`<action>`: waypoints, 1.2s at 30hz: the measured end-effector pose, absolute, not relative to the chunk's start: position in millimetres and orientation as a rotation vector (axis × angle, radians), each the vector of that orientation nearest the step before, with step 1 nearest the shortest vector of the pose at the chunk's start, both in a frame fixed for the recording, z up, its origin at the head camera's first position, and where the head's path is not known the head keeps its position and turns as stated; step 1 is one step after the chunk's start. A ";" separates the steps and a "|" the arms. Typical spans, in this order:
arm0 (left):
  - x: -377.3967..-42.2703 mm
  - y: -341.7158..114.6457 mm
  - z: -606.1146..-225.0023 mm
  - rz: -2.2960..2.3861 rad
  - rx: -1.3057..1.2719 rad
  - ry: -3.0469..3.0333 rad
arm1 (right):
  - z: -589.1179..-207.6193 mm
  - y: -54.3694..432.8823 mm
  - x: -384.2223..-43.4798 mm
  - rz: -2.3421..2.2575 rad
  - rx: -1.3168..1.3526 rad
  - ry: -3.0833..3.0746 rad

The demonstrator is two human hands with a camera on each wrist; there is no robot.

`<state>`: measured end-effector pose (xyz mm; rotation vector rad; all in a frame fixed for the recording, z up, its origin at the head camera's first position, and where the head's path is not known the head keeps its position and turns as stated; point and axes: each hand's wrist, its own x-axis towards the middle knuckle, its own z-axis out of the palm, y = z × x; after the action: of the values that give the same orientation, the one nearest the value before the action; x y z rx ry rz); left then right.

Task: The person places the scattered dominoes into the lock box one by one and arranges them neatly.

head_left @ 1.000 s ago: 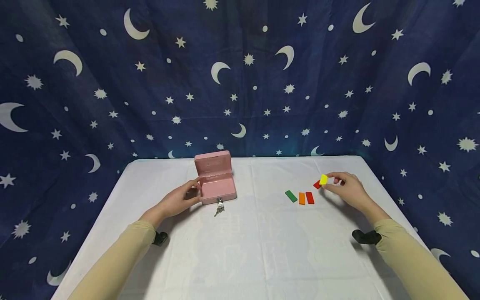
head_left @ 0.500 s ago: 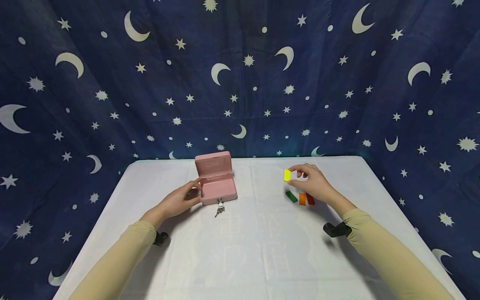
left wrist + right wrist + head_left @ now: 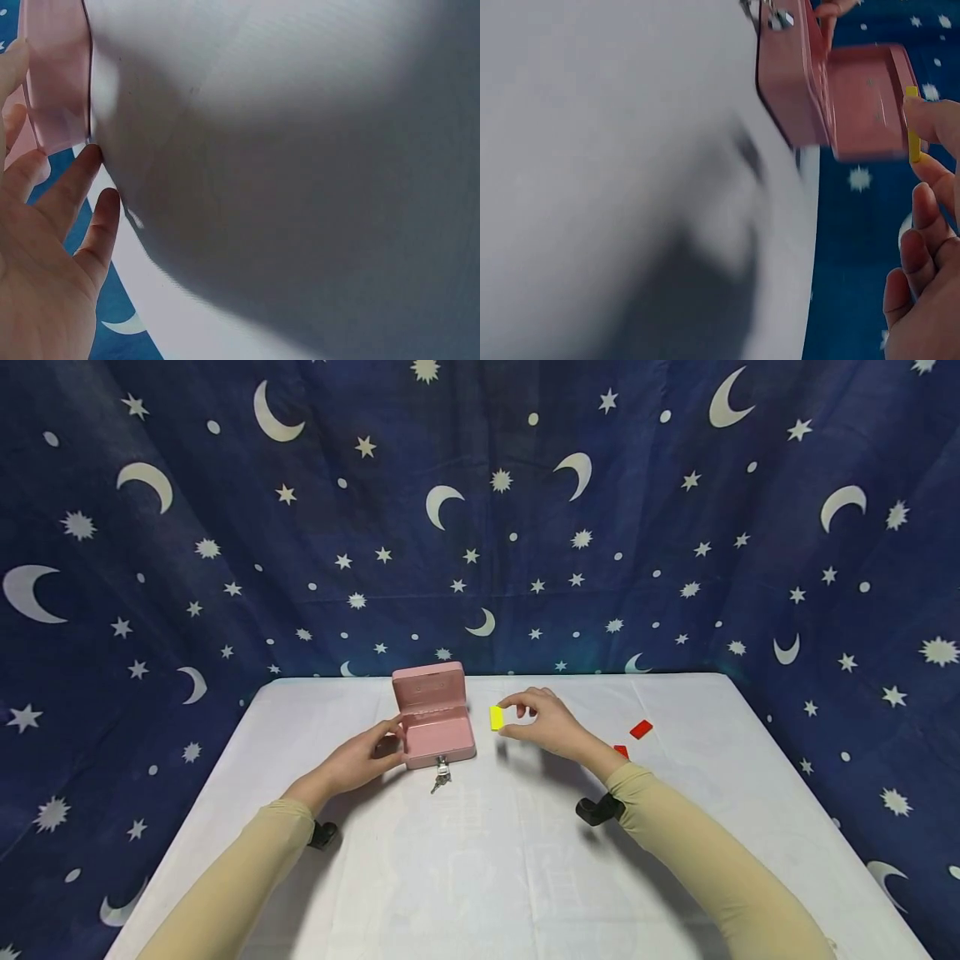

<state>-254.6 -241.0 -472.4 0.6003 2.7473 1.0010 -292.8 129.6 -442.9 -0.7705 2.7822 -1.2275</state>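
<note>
A pink metal cash box (image 3: pixel 438 739) stands with its lid (image 3: pixel 429 687) raised and its inside bare. My left hand (image 3: pixel 360 760) holds the box's left side, some fingers over the rim and the thumb near the front corner. Between thumb and index finger, my right hand (image 3: pixel 543 722) pinches a thin yellow block (image 3: pixel 497 718) by its ends, above the table just right of the box. The right wrist view shows this yellow block (image 3: pixel 913 124) edge-on, overlapping the lid, with the other fingers loosely bent.
Keys (image 3: pixel 441 779) hang from the lock at the box's front. On the white-covered table (image 3: pixel 480 877) lie a red block (image 3: pixel 641 729) and another red block (image 3: pixel 622 751), partly hidden by the right forearm. A dark moon-and-star cloth (image 3: pixel 480 527) surrounds the table's back and sides.
My right hand has carried the yellow block leftward from the far right to beside the box. The green and orange blocks are now hidden behind the right arm. My left hand stays put.
</note>
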 end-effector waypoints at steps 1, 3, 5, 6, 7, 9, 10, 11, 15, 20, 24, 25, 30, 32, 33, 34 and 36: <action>-254.7 -240.9 -472.3 1.003 0.601 2.747 | -444.6 123.0 -294.5 -1.207 -0.780 2.786; -255.1 -240.7 -472.5 1.005 0.601 2.747 | -447.3 110.7 -297.4 -1.172 -0.801 2.790; -255.4 -240.5 -472.8 1.003 0.601 2.747 | -449.4 99.1 -299.8 -1.137 -0.817 2.796; -255.5 -240.4 -472.9 1.003 0.600 2.746 | -450.4 93.7 -300.9 -1.121 -0.817 2.799; -255.6 -240.4 -473.2 1.003 0.597 2.743 | -451.3 88.1 -302.1 -1.112 -0.813 2.798; -255.8 -240.3 -473.7 1.001 0.594 2.743 | -452.2 77.5 -304.3 -1.093 -0.819 2.800; -256.0 -240.1 -473.8 1.004 0.593 2.741 | -452.5 72.4 -305.2 -1.082 -0.820 2.800; -256.2 -240.1 -474.1 1.007 0.593 2.741 | -452.6 67.7 -306.2 -1.075 -0.824 2.798; -257.0 -239.9 -474.5 1.015 0.597 2.740 | -451.5 49.7 -307.3 -1.020 -0.837 2.823; -257.1 -240.0 -473.4 1.009 0.592 2.742 | -450.6 27.8 -309.4 -0.885 -0.856 2.881; -257.4 -240.0 -472.9 1.006 0.574 2.737 | -451.2 13.2 -311.5 -0.784 -0.866 2.884; -257.5 -240.0 -472.9 1.003 0.570 2.737 | -451.6 10.0 -311.9 -0.776 -0.864 2.878; -258.0 -239.0 -472.2 0.968 0.529 2.752 | -454.5 -3.5 -314.0 -0.697 -0.863 2.861; -258.1 -238.6 -471.9 0.951 0.513 2.760 | -456.5 -8.2 -315.1 -0.657 -0.871 2.855; -258.1 -238.4 -471.8 0.946 0.504 2.761 | -457.4 -10.5 -315.6 -0.641 -0.880 2.853; -258.0 -238.5 -471.7 0.943 0.497 2.763 | -458.7 -12.5 -316.4 -0.627 -0.887 2.850; -257.7 -238.8 -471.6 0.936 0.493 2.765 | -460.9 -16.1 -317.4 -0.601 -0.908 2.850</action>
<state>-257.7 -238.8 -471.6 0.4927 2.7651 0.9362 -317.4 -16.1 -460.9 -0.9077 2.8504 -0.6008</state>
